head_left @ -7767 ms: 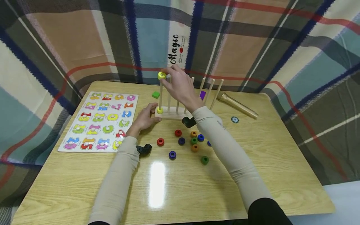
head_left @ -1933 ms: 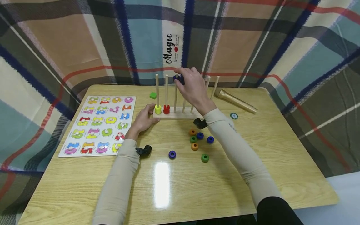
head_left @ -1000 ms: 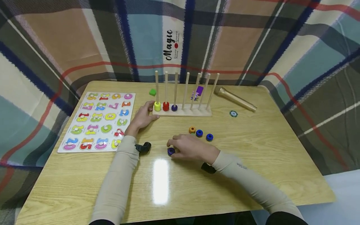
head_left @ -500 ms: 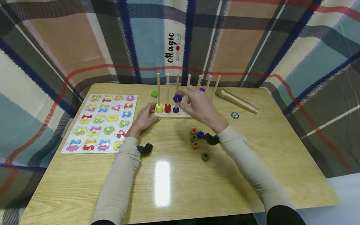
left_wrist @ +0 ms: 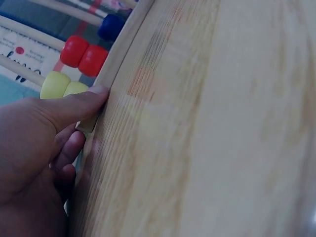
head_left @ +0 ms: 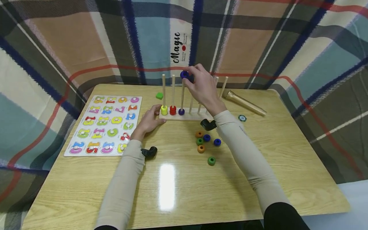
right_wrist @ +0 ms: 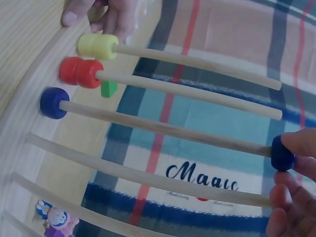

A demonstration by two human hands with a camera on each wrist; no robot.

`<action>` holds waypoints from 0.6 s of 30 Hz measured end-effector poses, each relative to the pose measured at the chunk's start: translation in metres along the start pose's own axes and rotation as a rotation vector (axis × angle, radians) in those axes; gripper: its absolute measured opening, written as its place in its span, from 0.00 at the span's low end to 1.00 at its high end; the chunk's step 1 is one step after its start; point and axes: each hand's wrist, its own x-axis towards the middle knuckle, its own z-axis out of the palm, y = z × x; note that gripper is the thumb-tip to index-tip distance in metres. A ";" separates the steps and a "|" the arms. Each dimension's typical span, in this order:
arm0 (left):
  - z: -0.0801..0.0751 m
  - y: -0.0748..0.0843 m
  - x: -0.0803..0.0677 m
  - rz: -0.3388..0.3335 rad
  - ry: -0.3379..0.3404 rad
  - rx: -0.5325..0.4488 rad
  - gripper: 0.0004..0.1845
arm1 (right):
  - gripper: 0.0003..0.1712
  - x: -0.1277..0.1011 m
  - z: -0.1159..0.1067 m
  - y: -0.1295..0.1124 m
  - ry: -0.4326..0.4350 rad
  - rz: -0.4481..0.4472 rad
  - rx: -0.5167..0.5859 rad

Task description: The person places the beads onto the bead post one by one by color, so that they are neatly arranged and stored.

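Note:
My right hand (head_left: 203, 88) pinches a dark blue bead (right_wrist: 283, 152) between thumb and fingers at the top of the third peg. The peg's tip meets the bead in the right wrist view. My left hand (head_left: 148, 122) grips the left end of the wooden peg stand (head_left: 184, 117), thumb (left_wrist: 84, 103) along its front edge and fingers curled behind. Two yellow beads (right_wrist: 98, 46) sit on the first peg and two red beads (right_wrist: 81, 72) on the second. Another dark blue bead (right_wrist: 54, 103) rests at the third peg's foot. Several pegs farther right are partly hidden by my right hand.
In front of the stand lie orange beads (head_left: 201, 149), blue beads (head_left: 217, 142) and green beads (head_left: 211, 161). A number puzzle board (head_left: 104, 126) lies left. Behind is a green block (head_left: 159, 95). A gold tube (head_left: 245, 103) and a round chip (head_left: 242, 118) lie right.
Red beads and one dark blue bead have gone onto pegs. My right hand picked up another dark blue bead from the table and raised it to the third peg's top. The left hand stays put.

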 end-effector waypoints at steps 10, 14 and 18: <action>0.000 0.001 0.000 0.000 -0.002 0.006 0.43 | 0.27 0.006 0.001 -0.003 -0.120 0.075 -0.077; 0.000 0.002 -0.001 -0.002 -0.002 0.007 0.43 | 0.30 0.000 0.000 -0.001 -0.068 0.042 -0.066; 0.000 0.002 0.000 0.001 -0.003 0.006 0.43 | 0.25 -0.017 -0.003 0.005 0.075 -0.051 -0.011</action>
